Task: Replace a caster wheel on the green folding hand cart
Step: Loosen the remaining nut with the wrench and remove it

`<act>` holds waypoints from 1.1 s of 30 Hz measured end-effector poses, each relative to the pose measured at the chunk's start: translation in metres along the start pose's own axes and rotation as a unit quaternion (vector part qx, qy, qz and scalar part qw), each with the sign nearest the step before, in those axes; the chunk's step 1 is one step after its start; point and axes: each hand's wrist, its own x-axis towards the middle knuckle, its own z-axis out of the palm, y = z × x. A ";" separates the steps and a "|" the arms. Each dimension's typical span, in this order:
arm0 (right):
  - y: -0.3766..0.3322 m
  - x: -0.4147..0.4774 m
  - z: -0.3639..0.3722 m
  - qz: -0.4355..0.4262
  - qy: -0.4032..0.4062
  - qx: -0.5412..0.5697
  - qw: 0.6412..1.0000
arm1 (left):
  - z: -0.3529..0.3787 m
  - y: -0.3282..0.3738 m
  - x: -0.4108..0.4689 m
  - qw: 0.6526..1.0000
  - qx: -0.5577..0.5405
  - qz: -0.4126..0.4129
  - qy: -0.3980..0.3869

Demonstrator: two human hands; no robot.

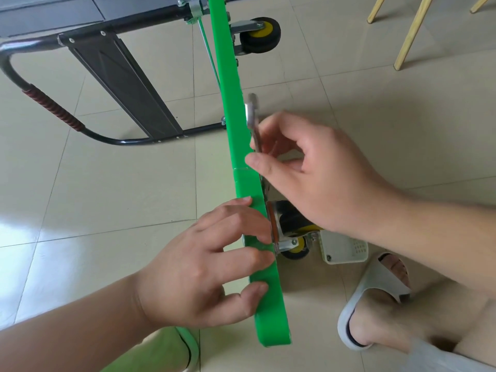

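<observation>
The green hand cart (233, 103) stands on its edge on the tiled floor, its deck edge running from the top centre down to the bottom. My left hand (214, 267) holds that edge near the bottom, thumb below and fingers reaching to the near caster's mounting plate. The near caster wheel (294, 237), black with a yellow hub in a metal bracket, sits on the deck's right side, partly hidden by my right wrist. My right hand (316, 173) pinches a metal wrench (253, 119) lying along the deck's right face. A second caster wheel (260, 34) is at the top.
The cart's black folded handle (80, 127) with its red grip and a black cross panel lies left on the floor. A small white plastic box (346, 248) sits beside the near caster. My slippered foot (375, 296) is bottom right. Wooden chair legs (410, 33) stand top right.
</observation>
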 end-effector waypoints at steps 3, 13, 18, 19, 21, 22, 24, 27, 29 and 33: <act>0.006 -0.009 -0.010 0.001 0.014 0.000 1.000 | -0.001 0.000 0.000 1.000 0.002 0.000 0.002; 0.039 0.029 -0.020 0.238 0.084 0.235 0.939 | 0.001 0.001 0.001 1.000 0.007 -0.002 0.006; 0.053 0.045 -0.016 0.333 0.081 0.247 0.906 | 0.001 0.001 0.001 1.000 0.007 -0.001 0.008; 0.055 0.047 -0.015 0.346 0.080 0.250 0.901 | 0.001 0.001 0.001 1.000 0.007 -0.001 0.008; 0.060 0.049 -0.012 0.369 0.076 0.260 0.889 | 0.001 0.000 0.001 1.000 0.005 -0.001 0.007; 0.062 0.050 -0.011 0.379 0.073 0.265 0.884 | 0.001 0.000 0.001 1.000 0.004 0.000 0.007; 0.064 0.051 -0.007 0.397 0.060 0.276 0.874 | 0.001 0.000 0.001 1.000 0.003 0.000 0.007; 0.067 0.055 0.000 0.412 0.035 0.282 0.866 | 0.001 0.001 0.000 1.000 0.000 -0.003 0.009; 0.069 0.058 0.004 0.422 0.023 0.287 0.860 | 0.001 0.001 0.000 1.000 0.001 -0.003 0.009; 0.072 0.061 0.009 0.452 -0.008 0.290 0.843 | 0.000 0.001 0.000 1.000 0.002 -0.003 0.007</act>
